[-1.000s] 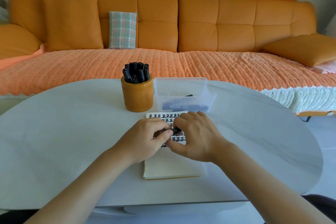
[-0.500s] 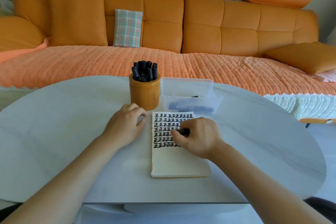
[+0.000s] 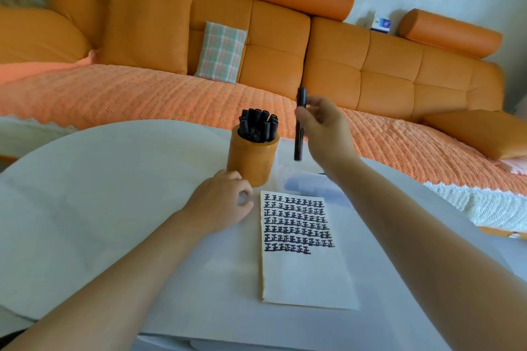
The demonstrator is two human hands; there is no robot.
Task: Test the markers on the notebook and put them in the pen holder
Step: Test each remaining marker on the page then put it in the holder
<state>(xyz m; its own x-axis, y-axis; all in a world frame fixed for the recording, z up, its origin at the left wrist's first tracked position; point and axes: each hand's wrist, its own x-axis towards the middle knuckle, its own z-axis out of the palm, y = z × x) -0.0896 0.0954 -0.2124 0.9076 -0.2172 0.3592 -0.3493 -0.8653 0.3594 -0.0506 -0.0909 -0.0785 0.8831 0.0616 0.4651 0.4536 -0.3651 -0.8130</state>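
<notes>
My right hand (image 3: 323, 129) holds a black marker (image 3: 300, 125) upright in the air, just right of the pen holder (image 3: 252, 161). The holder is an orange-brown cup with several black markers standing in it. The notebook (image 3: 303, 271) lies open on the table, its upper half filled with rows of black test marks. My left hand (image 3: 219, 205) rests on the table at the holder's base, left of the notebook, fingers loosely curled and holding nothing.
A clear plastic box (image 3: 309, 182) sits behind the notebook, partly hidden by my right arm. The white oval table (image 3: 99, 194) stands in front of an orange sofa (image 3: 328, 65) with cushions.
My right hand lifted the marker off the notebook and raised it beside the pen holder. My left hand let go of the marker and settled on the table by the holder.
</notes>
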